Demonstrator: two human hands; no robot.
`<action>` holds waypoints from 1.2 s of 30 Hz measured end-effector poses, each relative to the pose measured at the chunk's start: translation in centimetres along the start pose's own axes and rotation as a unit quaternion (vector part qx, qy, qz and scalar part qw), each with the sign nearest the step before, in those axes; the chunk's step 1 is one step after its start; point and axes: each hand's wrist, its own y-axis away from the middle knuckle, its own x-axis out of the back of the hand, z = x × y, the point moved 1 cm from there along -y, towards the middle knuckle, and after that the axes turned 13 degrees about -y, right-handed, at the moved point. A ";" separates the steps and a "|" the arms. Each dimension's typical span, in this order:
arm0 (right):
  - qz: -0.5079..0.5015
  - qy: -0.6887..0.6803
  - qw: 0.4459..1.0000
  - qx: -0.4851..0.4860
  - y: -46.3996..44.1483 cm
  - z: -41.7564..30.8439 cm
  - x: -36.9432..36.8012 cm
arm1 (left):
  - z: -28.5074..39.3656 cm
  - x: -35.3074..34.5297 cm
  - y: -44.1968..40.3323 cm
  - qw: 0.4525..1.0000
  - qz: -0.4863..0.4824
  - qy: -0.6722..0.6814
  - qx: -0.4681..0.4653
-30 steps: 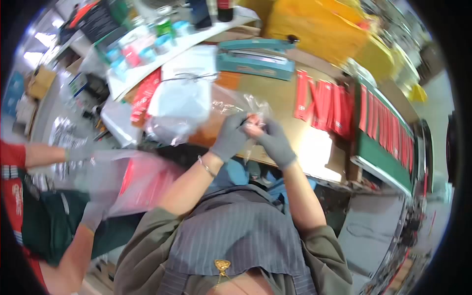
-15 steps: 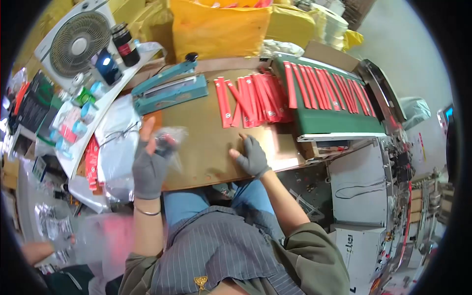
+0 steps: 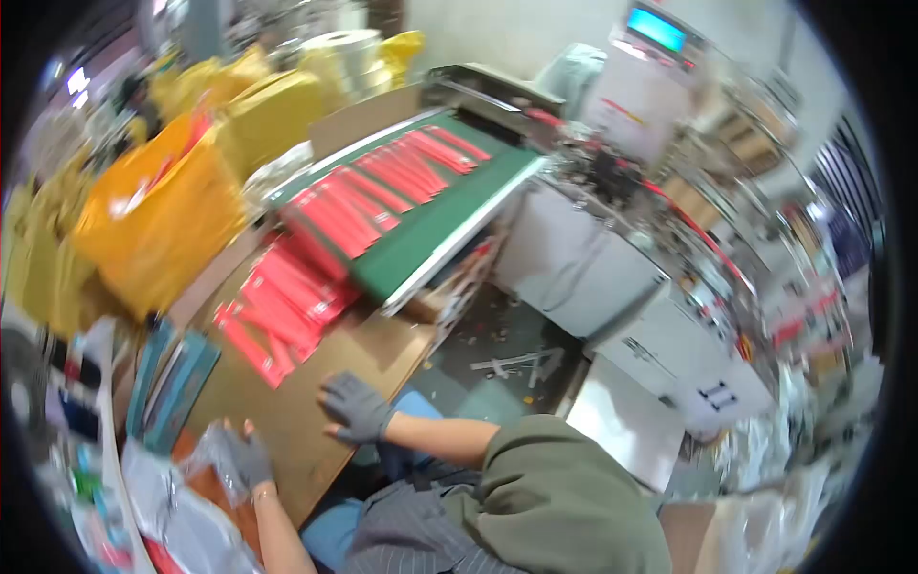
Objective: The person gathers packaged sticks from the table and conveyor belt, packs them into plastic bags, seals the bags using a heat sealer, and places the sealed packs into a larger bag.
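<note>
My left hand [image 3: 247, 457], in a grey fingerless glove, is at the near left part of the brown table. Its fingers appear closed on a crumpled clear plastic bag [image 3: 216, 461], though blur hides the exact grip. My right hand [image 3: 354, 408], gloved alike, is over the table's near edge with its fingers apart and nothing in it. Beyond it lies a pile of long red packets [image 3: 296, 297]. More red packets [image 3: 387, 182] rest in a row on the green conveyor belt [image 3: 430, 234].
A teal hand sealer [image 3: 172, 387] stands on the table's left side. Behind the table sits a large orange-yellow sack [image 3: 163, 220]. White machine cabinets [image 3: 564, 253] are to the right. A silvery plastic bag [image 3: 177, 497] lies at the near left.
My view has swung to the right, showing more of the conveyor and cabinets. My left hand has lowered, with the clear bag still beside its fingers; my right hand's fingers have spread.
</note>
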 end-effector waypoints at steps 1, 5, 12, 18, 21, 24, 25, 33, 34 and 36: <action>0.014 0.006 1.000 0.003 0.3 0.3 -0.4 | 0.1 0.3 -0.7 1.000 0.000 0.016 -0.006; 0.012 0.005 1.000 -0.011 0.6 0.5 -0.9 | 0.0 -0.6 -2.1 1.000 -0.005 -0.030 -0.009; 0.011 0.017 1.000 -0.006 0.5 0.4 -0.8 | -0.3 -0.8 -2.2 0.999 -0.003 -0.041 -0.007; 0.004 0.039 0.999 -0.006 0.4 0.0 -0.5 | -0.2 -0.6 -2.2 0.999 -0.012 -0.044 -0.001; 0.009 0.029 1.000 -0.005 0.4 0.0 -0.6 | -0.4 -0.9 -2.3 0.998 -0.011 -0.054 0.001; 0.009 0.036 0.999 -0.004 0.3 0.1 -0.8 | -0.4 -0.9 -2.3 0.999 -0.011 -0.039 0.005; 0.012 0.038 0.999 -0.001 0.3 0.2 -0.9 | -0.4 -1.0 -2.3 0.999 -0.010 -0.037 0.007; 0.005 0.035 0.999 0.003 0.3 0.2 -0.9 | 0.3 0.3 -2.1 1.000 -0.025 0.004 0.016; 0.007 0.027 1.000 0.003 0.2 0.1 -0.8 | 0.1 0.0 -2.0 0.999 -0.025 0.003 0.021; 0.007 0.018 1.000 0.004 0.2 0.1 -0.7 | 0.0 -0.4 -2.0 0.999 -0.011 0.023 0.020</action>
